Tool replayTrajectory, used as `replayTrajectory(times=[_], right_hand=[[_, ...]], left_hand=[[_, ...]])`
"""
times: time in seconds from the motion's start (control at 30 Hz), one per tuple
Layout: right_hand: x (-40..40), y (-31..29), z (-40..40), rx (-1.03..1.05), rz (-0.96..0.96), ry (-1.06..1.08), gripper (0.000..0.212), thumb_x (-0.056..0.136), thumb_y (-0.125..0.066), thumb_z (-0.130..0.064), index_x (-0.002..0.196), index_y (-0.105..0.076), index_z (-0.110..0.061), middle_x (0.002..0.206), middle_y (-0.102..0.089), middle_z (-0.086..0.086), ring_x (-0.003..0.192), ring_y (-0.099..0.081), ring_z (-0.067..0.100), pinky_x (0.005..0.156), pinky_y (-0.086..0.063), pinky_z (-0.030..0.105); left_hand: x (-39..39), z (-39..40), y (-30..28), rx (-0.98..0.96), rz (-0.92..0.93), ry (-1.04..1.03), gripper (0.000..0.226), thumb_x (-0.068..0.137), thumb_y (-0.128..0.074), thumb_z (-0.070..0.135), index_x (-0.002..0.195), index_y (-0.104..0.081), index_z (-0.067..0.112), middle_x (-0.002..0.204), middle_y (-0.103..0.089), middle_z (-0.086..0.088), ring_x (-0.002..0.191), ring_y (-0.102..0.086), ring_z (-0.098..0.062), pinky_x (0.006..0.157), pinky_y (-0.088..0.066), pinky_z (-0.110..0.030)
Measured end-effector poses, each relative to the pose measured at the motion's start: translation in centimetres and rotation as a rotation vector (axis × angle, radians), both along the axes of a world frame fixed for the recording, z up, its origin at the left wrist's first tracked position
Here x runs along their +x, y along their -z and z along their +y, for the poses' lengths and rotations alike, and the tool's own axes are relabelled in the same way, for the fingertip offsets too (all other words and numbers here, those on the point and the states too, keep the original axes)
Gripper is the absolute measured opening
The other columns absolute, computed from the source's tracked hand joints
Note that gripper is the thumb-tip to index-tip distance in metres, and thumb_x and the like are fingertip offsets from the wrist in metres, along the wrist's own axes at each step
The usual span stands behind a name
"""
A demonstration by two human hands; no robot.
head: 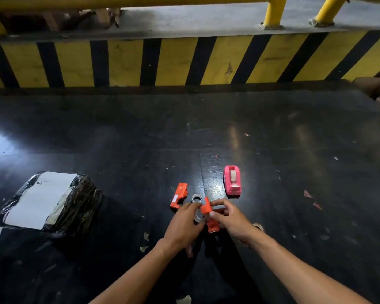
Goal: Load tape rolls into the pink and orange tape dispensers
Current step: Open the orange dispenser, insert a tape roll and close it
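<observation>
The pink tape dispenser point(232, 180) stands on the dark floor to the right, with a tape roll seated in it. One orange dispenser half point(179, 195) lies flat on the floor to the left. My right hand point(230, 218) grips the other orange dispenser piece point(209, 216) just above the floor. My left hand point(182, 224) pinches a grey tape roll point(199, 216) against that piece. Another grey ring-shaped core point(196, 198) lies on the floor just beyond my fingers.
A black plastic-wrapped parcel point(51, 202) with a white label sits at the left. A yellow-and-black striped curb point(184, 60) with yellow railing posts point(273, 12) runs across the back. A small tape roll point(258, 227) peeks out behind my right wrist. Paper scraps dot the floor.
</observation>
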State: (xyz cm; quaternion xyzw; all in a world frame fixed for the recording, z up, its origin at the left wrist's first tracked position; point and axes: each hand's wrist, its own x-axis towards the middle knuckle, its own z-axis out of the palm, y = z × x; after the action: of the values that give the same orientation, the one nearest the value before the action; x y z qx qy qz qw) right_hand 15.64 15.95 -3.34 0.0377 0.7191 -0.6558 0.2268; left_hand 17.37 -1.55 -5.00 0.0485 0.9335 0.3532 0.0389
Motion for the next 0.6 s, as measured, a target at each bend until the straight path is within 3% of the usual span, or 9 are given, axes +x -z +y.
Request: replayTrajectory(times=[0.13,0.27,0.4,0.6], right_hand=[[0.2,-0.3,-0.1,-0.021,0.017,0.012,0.025,0.086,-0.068,-0.012,0.109,-0.059,-0.014,0.105,-0.067,0.028,0.086,-0.067,0.033,0.084,-0.054,0.056],[0.2,-0.8,0.0,-0.042,0.032,-0.004,0.024,0.083,-0.070,-0.016,0.105,-0.060,-0.020,0.106,-0.068,0.026,0.092,-0.068,0.038,0.084,-0.056,0.056],[0.4,-1.3,0.0,-0.054,-0.021,-0.025,0.027,0.086,-0.069,-0.011,0.109,-0.056,-0.011,0.108,-0.064,0.032,0.075,-0.069,0.025,0.058,-0.057,0.029],[0.8,-1.6,0.1,-0.210,-0.155,0.000,0.037,0.086,-0.066,-0.002,0.118,-0.048,0.004,0.093,-0.060,0.025,0.060,-0.066,0.017,0.049,-0.054,0.024]], left_hand=[[-0.1,-0.1,-1.7,0.154,0.010,-0.038,0.054,0.082,-0.075,0.038,0.128,-0.055,0.021,0.123,-0.065,0.006,0.112,-0.061,-0.009,0.096,-0.052,-0.030],[-0.2,-0.6,-2.0,0.153,0.032,-0.043,0.051,0.079,-0.078,0.037,0.123,-0.059,0.020,0.121,-0.063,0.007,0.111,-0.059,-0.007,0.098,-0.051,-0.028],[-0.1,-0.7,-2.3,0.064,0.092,0.022,0.050,0.080,-0.076,0.036,0.124,-0.060,0.019,0.122,-0.054,0.006,0.107,-0.054,-0.010,0.092,-0.045,-0.022],[-0.6,-0.4,-2.6,-0.049,0.152,0.112,0.046,0.081,-0.073,0.031,0.123,-0.062,0.015,0.115,-0.053,0.000,0.106,-0.053,-0.016,0.088,-0.040,-0.018]])
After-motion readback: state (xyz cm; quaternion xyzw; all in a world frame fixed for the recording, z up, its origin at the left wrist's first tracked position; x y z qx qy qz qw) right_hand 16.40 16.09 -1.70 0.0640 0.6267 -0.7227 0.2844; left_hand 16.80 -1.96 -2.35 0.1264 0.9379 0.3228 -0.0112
